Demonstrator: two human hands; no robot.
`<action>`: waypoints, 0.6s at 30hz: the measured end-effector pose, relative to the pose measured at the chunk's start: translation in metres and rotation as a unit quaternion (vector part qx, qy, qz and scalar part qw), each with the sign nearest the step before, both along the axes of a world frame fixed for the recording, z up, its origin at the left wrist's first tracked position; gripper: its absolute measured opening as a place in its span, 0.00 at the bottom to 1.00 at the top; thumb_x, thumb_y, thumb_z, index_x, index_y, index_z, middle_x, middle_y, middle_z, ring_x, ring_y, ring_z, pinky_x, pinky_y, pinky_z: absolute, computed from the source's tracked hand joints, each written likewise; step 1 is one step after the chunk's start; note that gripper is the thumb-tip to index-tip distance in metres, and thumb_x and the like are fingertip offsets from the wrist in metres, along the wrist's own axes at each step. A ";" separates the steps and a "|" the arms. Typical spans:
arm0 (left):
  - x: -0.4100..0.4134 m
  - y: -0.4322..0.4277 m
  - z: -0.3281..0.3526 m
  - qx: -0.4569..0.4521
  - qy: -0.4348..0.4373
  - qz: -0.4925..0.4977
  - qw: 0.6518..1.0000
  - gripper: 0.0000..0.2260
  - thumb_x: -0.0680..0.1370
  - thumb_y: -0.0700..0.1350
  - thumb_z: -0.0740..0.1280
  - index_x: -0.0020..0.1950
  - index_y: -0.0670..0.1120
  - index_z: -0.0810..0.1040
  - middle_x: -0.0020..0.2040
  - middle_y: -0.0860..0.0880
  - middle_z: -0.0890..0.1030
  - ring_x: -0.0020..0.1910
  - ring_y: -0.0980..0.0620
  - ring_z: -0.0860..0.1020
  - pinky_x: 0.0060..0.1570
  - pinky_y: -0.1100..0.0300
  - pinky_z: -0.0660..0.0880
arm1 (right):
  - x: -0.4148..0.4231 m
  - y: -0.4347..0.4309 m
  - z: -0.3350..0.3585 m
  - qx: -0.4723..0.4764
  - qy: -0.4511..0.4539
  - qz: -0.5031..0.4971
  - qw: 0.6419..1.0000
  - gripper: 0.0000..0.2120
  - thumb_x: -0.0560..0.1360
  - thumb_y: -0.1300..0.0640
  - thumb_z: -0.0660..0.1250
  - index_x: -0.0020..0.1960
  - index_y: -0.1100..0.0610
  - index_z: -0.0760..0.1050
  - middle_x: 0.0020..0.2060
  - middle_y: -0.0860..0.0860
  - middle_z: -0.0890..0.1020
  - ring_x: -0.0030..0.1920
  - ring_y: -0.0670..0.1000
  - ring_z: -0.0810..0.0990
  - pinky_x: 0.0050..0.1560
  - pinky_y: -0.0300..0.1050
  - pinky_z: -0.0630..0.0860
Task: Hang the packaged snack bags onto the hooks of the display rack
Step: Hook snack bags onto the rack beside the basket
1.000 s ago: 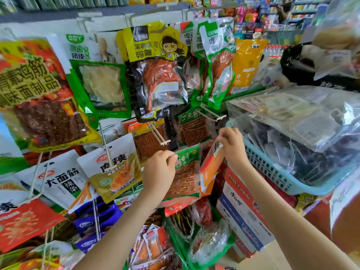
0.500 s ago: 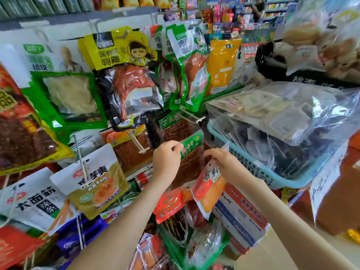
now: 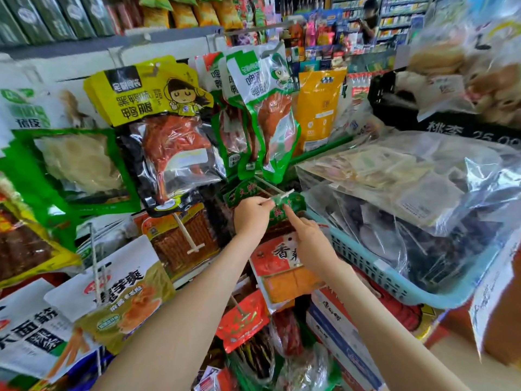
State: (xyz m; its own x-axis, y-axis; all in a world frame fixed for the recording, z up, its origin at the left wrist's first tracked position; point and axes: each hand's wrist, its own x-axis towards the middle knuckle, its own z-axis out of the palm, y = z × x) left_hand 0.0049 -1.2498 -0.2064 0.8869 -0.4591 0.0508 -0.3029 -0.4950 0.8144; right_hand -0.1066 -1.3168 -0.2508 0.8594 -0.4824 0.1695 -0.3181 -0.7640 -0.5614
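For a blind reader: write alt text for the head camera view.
A person's left hand pinches the top of a green snack bag at the tip of a white hook. The right hand touches that bag with its index finger, apparently holding an orange bag underneath.

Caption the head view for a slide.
Left hand pinches a green plastic snack bag at a white hook; right hand, holding a red-and-orange packet, touches it.
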 end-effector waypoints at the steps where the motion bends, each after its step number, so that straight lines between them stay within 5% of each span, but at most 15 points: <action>1: 0.003 -0.001 -0.001 -0.001 -0.004 -0.003 1.000 0.12 0.78 0.49 0.65 0.56 0.45 0.82 0.53 0.49 0.83 0.49 0.51 0.78 0.43 0.62 0.69 | 0.002 0.000 -0.002 0.002 -0.003 -0.002 1.000 0.39 0.72 0.75 0.52 0.76 0.51 0.42 0.44 0.51 0.67 0.50 0.50 0.63 0.44 0.41 0.61; 10: 0.014 -0.014 0.000 0.010 -0.063 -0.024 0.998 0.11 0.78 0.49 0.64 0.53 0.45 0.82 0.46 0.49 0.83 0.40 0.52 0.76 0.35 0.61 0.66 | 0.014 0.004 -0.012 0.044 -0.019 -0.020 0.999 0.42 0.71 0.74 0.53 0.75 0.47 0.39 0.42 0.53 0.72 0.47 0.54 0.68 0.40 0.42 0.63; 18: 0.010 -0.002 -0.004 -0.028 -0.138 -0.083 0.986 0.09 0.78 0.49 0.65 0.50 0.46 0.82 0.48 0.51 0.83 0.42 0.53 0.79 0.43 0.58 0.75 | 0.020 0.005 -0.015 0.124 -0.025 -0.029 0.992 0.44 0.73 0.73 0.55 0.73 0.41 0.35 0.34 0.50 0.68 0.35 0.48 0.66 0.30 0.38 0.61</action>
State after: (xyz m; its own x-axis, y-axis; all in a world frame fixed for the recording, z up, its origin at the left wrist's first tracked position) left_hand 0.0151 -1.2520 -0.2103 0.7483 -0.5865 0.3100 -0.5906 -0.3761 0.7140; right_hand -0.0865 -1.3114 -0.2662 0.8229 -0.5624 0.0814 -0.3244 -0.5826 -0.7453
